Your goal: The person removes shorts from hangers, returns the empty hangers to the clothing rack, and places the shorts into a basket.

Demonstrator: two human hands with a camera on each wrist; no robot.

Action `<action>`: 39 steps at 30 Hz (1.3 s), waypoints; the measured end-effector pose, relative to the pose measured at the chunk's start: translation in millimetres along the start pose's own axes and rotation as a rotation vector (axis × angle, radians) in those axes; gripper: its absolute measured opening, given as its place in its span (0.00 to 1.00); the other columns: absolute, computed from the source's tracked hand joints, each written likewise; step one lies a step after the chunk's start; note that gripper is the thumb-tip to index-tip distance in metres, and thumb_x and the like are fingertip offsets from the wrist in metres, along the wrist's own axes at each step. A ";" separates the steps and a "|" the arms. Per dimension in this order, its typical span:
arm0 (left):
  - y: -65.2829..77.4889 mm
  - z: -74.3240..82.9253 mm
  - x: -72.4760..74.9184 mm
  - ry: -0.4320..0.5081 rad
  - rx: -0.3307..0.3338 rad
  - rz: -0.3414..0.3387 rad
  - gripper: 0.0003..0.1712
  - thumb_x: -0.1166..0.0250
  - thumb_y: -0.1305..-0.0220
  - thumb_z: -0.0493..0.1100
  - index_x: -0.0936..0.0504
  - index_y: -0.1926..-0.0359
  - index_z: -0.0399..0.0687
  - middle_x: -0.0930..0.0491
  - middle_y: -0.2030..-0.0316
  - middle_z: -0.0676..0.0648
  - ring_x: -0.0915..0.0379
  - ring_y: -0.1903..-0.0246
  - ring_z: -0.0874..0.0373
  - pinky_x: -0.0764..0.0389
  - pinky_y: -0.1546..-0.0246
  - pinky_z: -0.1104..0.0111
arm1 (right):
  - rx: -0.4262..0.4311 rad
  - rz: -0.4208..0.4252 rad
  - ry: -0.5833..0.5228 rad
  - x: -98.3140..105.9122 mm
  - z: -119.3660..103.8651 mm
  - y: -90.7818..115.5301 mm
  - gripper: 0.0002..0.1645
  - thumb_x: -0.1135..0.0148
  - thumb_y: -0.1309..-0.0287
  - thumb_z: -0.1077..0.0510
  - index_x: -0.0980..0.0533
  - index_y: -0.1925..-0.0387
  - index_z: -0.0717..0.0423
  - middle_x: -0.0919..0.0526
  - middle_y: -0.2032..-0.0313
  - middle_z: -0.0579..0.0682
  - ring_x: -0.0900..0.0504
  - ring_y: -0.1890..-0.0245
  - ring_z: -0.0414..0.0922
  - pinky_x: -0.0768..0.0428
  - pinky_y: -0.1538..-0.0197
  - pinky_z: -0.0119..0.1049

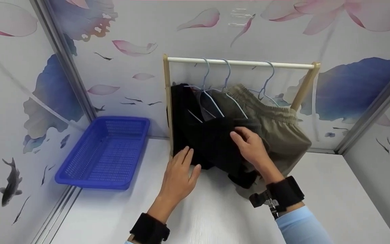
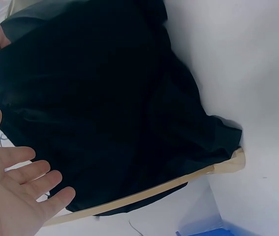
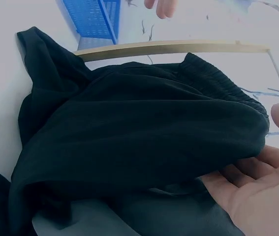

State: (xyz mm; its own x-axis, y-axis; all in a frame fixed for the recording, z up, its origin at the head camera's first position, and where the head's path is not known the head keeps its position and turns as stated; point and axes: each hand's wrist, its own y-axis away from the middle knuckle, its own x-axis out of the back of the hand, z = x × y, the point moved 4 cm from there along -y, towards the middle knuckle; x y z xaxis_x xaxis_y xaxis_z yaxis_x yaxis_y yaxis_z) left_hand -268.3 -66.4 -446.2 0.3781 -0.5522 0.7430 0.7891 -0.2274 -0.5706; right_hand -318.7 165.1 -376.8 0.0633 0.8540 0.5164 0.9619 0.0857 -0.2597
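Black elastic-waisted pants (image 1: pixel 212 140) hang bunched at the left of a small clothes rack (image 1: pixel 242 63), partly over other clothes. My right hand (image 1: pixel 254 149) touches their right edge near the waistband. In the right wrist view, the fingers of that hand (image 3: pixel 262 201) go behind the black cloth, while the thumb stands off its edge. My left hand (image 1: pixel 178 176) is by the lower left of the pants, fingers extended, holding nothing. Khaki shorts (image 1: pixel 279 135) with a gathered waistband hang on the right. Light blue wire hangers (image 1: pixel 214 102) hook over the rail; cloth hides their lower parts.
A blue plastic basket (image 1: pixel 113 152) with nothing in it stands left of the rack. Wooden posts (image 1: pixel 305 86) hold up the rail. Behind the white tabletop (image 1: pixel 208 217) rise walls printed with petals and fish.
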 end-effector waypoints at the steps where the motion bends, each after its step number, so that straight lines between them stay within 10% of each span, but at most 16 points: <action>1: 0.3 0.6 -1.0 0.003 -0.001 0.000 0.33 0.52 0.26 0.58 0.31 0.33 0.38 0.33 0.34 0.39 0.35 0.35 0.45 0.33 0.38 0.48 | -0.008 -0.011 0.007 -1.1 0.0 -1.5 0.28 0.48 0.29 0.46 0.28 0.38 0.60 0.23 0.43 0.60 0.23 0.45 0.54 0.27 0.43 0.50; 8: 0.1 5.1 -6.9 0.026 0.004 -0.002 0.32 0.50 0.27 0.57 0.31 0.33 0.39 0.33 0.34 0.40 0.35 0.35 0.46 0.32 0.38 0.50 | -0.063 -0.038 0.040 -5.4 -1.3 -9.0 0.29 0.51 0.29 0.43 0.27 0.40 0.61 0.23 0.44 0.61 0.24 0.45 0.55 0.28 0.42 0.51; 16: 1.5 4.9 -12.9 0.040 0.035 -0.026 0.33 0.52 0.26 0.59 0.31 0.33 0.39 0.34 0.33 0.40 0.36 0.35 0.47 0.32 0.38 0.50 | -0.089 -0.056 0.039 -13.1 -3.9 -12.5 0.23 0.53 0.29 0.40 0.27 0.65 0.55 0.29 0.73 0.49 0.29 0.72 0.47 0.31 0.63 0.39; 23: -3.6 8.9 -16.5 0.061 0.030 -0.024 0.33 0.54 0.26 0.59 0.32 0.32 0.39 0.34 0.33 0.40 0.36 0.34 0.48 0.32 0.38 0.51 | -0.085 -0.029 -0.004 -13.8 -4.3 -14.4 0.23 0.53 0.28 0.44 0.38 0.76 0.53 0.38 0.80 0.46 0.37 0.80 0.43 0.35 0.71 0.37; 35: -5.6 14.1 -19.9 0.088 0.023 -0.022 0.34 0.55 0.26 0.59 0.33 0.32 0.39 0.35 0.33 0.40 0.37 0.34 0.47 0.33 0.38 0.50 | 0.002 0.005 0.030 -17.9 -7.5 -17.5 0.12 0.56 0.25 0.57 0.30 0.59 0.62 0.28 0.63 0.56 0.27 0.56 0.51 0.31 0.51 0.44; 39: -5.5 14.8 -21.2 0.094 0.023 -0.020 0.34 0.55 0.26 0.60 0.33 0.32 0.40 0.35 0.33 0.40 0.37 0.34 0.47 0.32 0.38 0.50 | 0.046 0.053 0.019 -15.6 -9.2 -16.7 0.11 0.55 0.26 0.58 0.34 0.67 0.59 0.34 0.71 0.51 0.31 0.65 0.49 0.33 0.57 0.42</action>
State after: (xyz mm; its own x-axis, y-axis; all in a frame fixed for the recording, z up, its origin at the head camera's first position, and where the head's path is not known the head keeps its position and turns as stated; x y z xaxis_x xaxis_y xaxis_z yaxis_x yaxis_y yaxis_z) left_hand -273.6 -41.6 -453.7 0.3157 -0.6208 0.7175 0.8073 -0.2216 -0.5470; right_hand -333.3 145.6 -373.0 0.1191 0.8482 0.5161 0.9439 0.0646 -0.3240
